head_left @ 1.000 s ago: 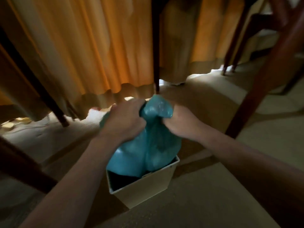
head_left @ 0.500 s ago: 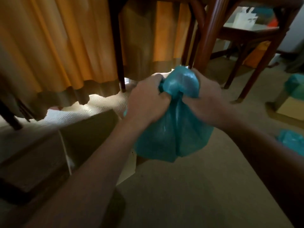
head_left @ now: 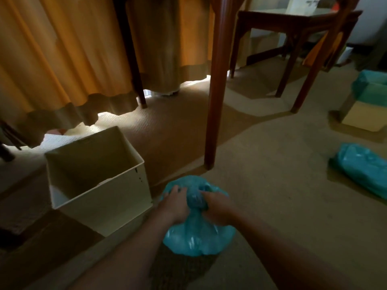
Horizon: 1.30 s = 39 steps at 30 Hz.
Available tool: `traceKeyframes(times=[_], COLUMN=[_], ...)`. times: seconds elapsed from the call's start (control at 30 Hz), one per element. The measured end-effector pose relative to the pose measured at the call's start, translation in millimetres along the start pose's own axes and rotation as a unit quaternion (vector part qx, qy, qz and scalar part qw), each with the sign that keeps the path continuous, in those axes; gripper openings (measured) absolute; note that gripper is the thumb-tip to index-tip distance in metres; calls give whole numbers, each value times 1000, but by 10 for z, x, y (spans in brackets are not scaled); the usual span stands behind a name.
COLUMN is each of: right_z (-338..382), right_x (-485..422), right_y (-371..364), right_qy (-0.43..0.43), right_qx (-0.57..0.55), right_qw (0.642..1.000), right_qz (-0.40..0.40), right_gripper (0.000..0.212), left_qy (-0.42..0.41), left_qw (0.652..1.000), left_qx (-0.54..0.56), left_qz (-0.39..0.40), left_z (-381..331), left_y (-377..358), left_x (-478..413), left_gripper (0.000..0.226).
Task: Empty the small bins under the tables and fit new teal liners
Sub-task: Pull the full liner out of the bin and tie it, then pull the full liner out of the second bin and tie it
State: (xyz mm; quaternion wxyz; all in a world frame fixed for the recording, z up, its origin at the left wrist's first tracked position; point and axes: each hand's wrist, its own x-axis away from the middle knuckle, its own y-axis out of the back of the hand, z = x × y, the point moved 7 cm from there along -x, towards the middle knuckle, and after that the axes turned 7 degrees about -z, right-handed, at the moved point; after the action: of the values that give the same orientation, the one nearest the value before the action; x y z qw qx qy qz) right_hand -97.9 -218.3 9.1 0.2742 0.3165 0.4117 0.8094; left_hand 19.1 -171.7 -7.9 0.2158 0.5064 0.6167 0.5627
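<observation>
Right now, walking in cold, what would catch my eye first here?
Probably the bulging teal bag low in the middle, both hands, left and right, bunching its neck in a tight grip above the carpet. Just left of it sits the cream square bin, unlined. Orange curtains glow behind, and another teal bag lies at far right.

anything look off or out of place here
Mostly mid-job clutter. The white bin stands unlined with dark specks on its front corner. Both hands, left and right, grip a full teal bag on the carpet. Another teal bag lies loose at right. Nothing spilled.
</observation>
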Motion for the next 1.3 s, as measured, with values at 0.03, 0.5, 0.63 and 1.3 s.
traceKeyframes(times=[0.03, 0.5, 0.63, 1.3], right_z=[43, 859, 1090, -1323], right_x=[-14, 2341, 3276, 5348], right_y=[162, 5881, 7570, 9481], right_qy=[1, -94, -103, -108], right_qx=[-20, -50, -33, -165], right_qw=[1000, 975, 964, 918], right_qz=[-4, -197, -242, -343], right_gripper=[57, 94, 98, 84], left_qy=[-7, -212, -237, -265], left_qw=[1000, 965, 952, 912], left_qx=[2, 130, 139, 225], left_qz=[-10, -85, -138, -219], left_z=[-125, -3744, -4861, -8248], left_y=[195, 4929, 6226, 6377], left_x=[-34, 1590, 2290, 3260], left_gripper=[67, 69, 68, 62])
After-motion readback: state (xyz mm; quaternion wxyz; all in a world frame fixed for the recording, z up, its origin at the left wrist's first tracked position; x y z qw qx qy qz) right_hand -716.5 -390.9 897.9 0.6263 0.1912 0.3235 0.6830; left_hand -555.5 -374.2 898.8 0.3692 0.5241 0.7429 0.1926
